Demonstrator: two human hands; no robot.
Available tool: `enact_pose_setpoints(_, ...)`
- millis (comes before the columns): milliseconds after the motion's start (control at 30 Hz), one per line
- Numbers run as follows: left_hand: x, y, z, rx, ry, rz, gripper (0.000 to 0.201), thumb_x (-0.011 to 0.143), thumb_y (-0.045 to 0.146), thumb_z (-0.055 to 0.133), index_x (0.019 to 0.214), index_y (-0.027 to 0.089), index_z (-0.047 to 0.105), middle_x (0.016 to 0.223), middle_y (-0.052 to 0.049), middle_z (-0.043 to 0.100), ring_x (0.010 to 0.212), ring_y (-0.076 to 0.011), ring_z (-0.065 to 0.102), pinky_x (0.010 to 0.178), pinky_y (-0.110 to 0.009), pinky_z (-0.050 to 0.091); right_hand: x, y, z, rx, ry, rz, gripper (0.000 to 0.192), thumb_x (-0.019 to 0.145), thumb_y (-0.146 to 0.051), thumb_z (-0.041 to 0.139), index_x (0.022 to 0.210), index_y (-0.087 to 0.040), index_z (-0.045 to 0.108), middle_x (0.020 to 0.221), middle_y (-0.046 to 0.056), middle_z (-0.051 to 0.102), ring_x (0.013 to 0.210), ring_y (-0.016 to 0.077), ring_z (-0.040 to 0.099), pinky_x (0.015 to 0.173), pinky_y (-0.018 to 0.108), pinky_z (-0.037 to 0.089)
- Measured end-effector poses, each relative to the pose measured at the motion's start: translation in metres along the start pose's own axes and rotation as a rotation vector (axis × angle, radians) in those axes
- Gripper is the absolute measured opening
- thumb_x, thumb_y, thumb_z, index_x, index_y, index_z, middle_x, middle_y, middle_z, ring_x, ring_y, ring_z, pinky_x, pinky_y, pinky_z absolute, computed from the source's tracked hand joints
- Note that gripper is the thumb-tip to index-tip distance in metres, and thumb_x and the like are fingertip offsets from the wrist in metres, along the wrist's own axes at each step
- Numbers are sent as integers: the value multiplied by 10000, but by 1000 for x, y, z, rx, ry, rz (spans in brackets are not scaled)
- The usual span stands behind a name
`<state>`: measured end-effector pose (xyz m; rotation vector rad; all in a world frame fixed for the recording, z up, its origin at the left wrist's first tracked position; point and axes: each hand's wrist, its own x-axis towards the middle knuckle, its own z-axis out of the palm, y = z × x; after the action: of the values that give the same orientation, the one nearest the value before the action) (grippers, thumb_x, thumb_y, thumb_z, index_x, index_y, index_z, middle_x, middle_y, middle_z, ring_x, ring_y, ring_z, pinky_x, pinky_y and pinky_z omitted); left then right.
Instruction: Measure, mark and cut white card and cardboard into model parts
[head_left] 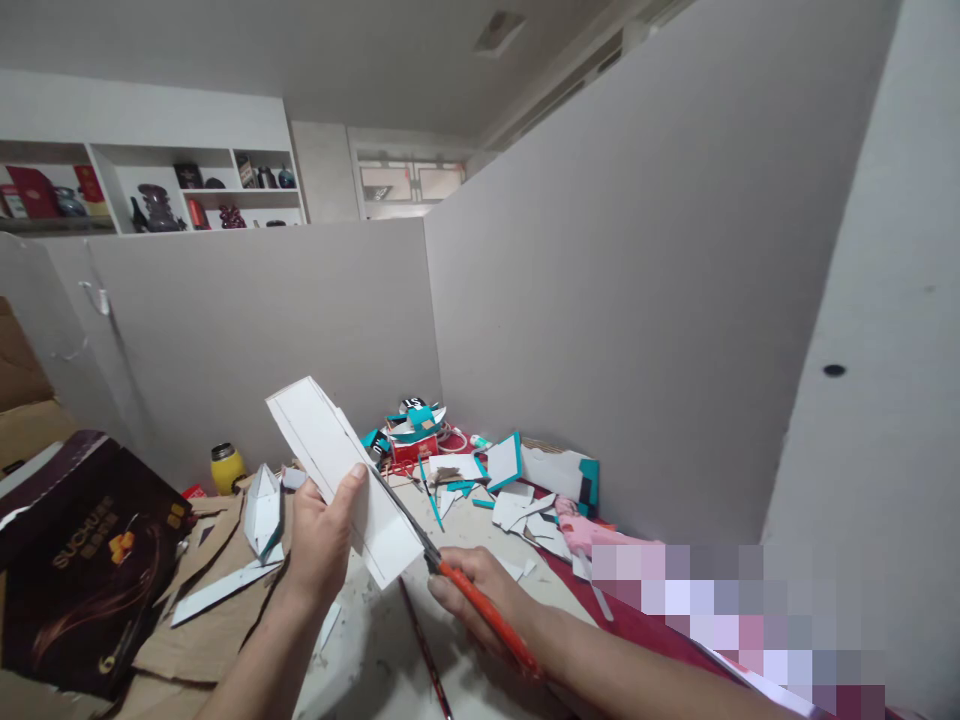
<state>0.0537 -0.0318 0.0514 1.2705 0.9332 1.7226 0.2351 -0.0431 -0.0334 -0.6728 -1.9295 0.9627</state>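
Note:
A long white piece of cardboard (330, 460), marked with thin pencil lines, is held up in my left hand (322, 530); the thumb presses on its face. My right hand (480, 595) grips a pair of scissors (480, 605) with orange-red handles. The dark blades lie along the right long edge of the cardboard, pointing up and left. Part of the lower handle is hidden by my fingers. A dark pencil-like stick (424, 650) lies on the table (367, 680) below the cardboard.
White and teal card scraps (525, 515) lie to the right on the table. Brown cardboard (217, 600), a dark printed box (90, 570) and a yellow jar (226, 468) stand at the left. A pink object (600, 535) lies at the right. Grey partitions (600, 330) enclose the table.

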Motion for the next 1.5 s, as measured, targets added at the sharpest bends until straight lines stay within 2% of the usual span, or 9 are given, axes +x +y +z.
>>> enact_pose_setpoints(200, -3, 2, 3, 61, 21, 23, 416, 716, 440, 755, 985, 126, 706, 987, -103, 755, 953, -259, 689, 780, -299, 543, 0, -3, 0, -85, 20, -13, 398, 855, -505, 545, 659, -207, 369, 596, -60, 339, 542, 91, 306, 481, 214, 274)
enact_pose_setpoints(400, -9, -4, 6, 57, -57, 11, 406, 742, 435, 738, 1032, 152, 708, 1012, -86, 752, 893, -226, 697, 766, -277, 539, 1, 0, -1, -74, 24, 6, 275, 879, -405, 494, 710, -200, 424, 634, -35, 418, 568, 106, 384, 498, 205, 340)
enact_pose_setpoints(733, -8, -6, 8, 6, -54, -24, 433, 712, 440, 760, 1022, 142, 711, 950, -87, 756, 802, -220, 701, 734, -297, 550, -2, 4, 2, -13, 33, 53, 326, 889, -454, 505, 705, -200, 418, 606, -44, 406, 536, 94, 390, 481, 199, 338)
enact_pose_setpoints(1033, -7, -6, 8, 13, -62, -26, 462, 698, 451, 765, 1028, 130, 718, 984, -115, 752, 913, -267, 691, 791, -328, 542, -2, 6, 4, 13, 57, 89, 378, 908, -465, 478, 651, -204, 387, 567, -47, 391, 522, 91, 375, 470, 204, 313)
enact_pose_setpoints(1300, -3, -1, 4, -32, -39, -34, 454, 712, 449, 751, 1009, 108, 711, 897, -112, 757, 774, -236, 701, 686, -308, 549, -4, -1, 3, -5, 34, 51, 408, 911, -524, 441, 658, -212, 371, 553, -61, 347, 499, 87, 324, 459, 214, 279)
enact_pose_setpoints(1500, 1, -1, 3, -27, 18, 34, 418, 723, 446, 748, 996, 132, 709, 959, -85, 755, 832, -201, 693, 723, -263, 537, -3, 5, 3, -41, 16, 2, 313, 897, -404, 490, 676, -200, 400, 614, -56, 345, 550, 91, 321, 498, 210, 295)
